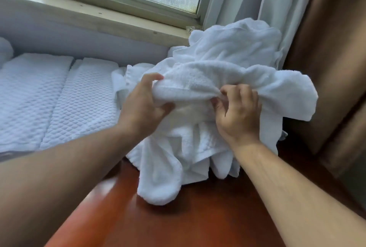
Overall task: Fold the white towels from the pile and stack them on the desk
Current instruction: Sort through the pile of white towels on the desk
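Towel (198,86) is bunched on top of the pile (227,48) at the surface's (178,227) far right edge, long axis running left-right, both hands equally close. Left hand (142,106) and right hand (237,114) each have fingers curled tight round its near hem. Count: one towel held, one pile, two folded stacks (59,98) toward the left far edge.
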Demonstrator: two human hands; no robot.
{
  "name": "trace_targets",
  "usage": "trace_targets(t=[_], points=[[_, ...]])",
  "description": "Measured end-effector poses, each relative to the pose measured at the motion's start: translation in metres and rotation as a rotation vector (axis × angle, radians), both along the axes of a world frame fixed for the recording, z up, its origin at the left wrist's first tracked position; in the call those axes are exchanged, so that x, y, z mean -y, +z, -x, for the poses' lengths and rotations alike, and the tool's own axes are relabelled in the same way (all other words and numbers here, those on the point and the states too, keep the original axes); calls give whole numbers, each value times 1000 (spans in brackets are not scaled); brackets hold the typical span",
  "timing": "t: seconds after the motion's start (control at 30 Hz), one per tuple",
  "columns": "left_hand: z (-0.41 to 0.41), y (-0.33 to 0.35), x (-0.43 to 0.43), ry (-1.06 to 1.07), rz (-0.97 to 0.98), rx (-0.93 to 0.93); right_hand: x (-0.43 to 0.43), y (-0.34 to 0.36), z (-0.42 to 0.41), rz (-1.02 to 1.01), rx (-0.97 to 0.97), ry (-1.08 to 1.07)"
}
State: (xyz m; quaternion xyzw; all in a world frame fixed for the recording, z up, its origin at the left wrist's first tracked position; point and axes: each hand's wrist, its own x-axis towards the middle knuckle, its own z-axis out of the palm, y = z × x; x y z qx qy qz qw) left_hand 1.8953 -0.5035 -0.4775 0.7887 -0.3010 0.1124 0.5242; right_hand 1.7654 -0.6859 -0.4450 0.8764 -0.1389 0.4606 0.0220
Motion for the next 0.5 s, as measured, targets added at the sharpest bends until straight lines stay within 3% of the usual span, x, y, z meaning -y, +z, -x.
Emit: trace_targets(t=[0.1,0.23,0.3,0.37,0.5], points=[[56,-24,-45,61,-8,48,-37,-21,46,36,38,-11],[159,-55,-132,100,-51,1,-119,-69,134,-198,-136,15],[189,-50,-163,97,-169,100,-140,-63,164,-280,-180,56],[204,-38,-182,43,-281,160,-156,-47,177,-324,-143,138],[218,-26,-204,-165,-460,18,-179,-40,191,-513,-154,221]])
